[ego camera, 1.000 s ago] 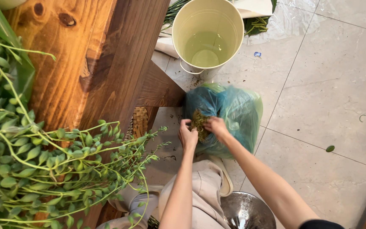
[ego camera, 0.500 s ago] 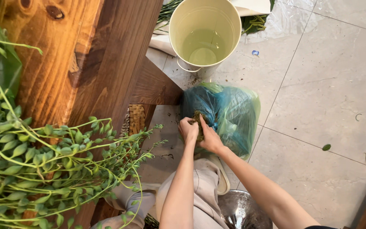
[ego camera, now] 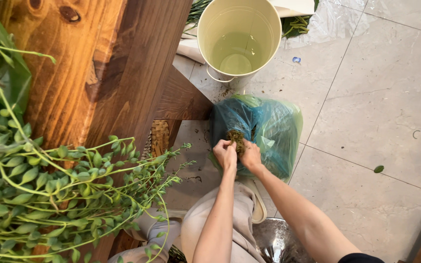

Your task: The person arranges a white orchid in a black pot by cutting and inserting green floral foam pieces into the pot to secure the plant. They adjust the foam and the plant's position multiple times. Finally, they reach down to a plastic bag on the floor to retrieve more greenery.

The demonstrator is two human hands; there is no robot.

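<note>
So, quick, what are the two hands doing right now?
Left hand: closed on a clump of moss above the blue-green plastic bag.
Right hand: closed on the same clump of moss.

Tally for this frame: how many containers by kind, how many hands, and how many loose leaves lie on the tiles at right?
Cream metal bucket: 1
Blue-green plastic bag: 1
Silver metal bowl: 1
Hands, left hand and right hand, both holding a clump of moss over the bag: 2
Loose leaves on the tiles, such as one leaf: 4
Total: 9
</note>
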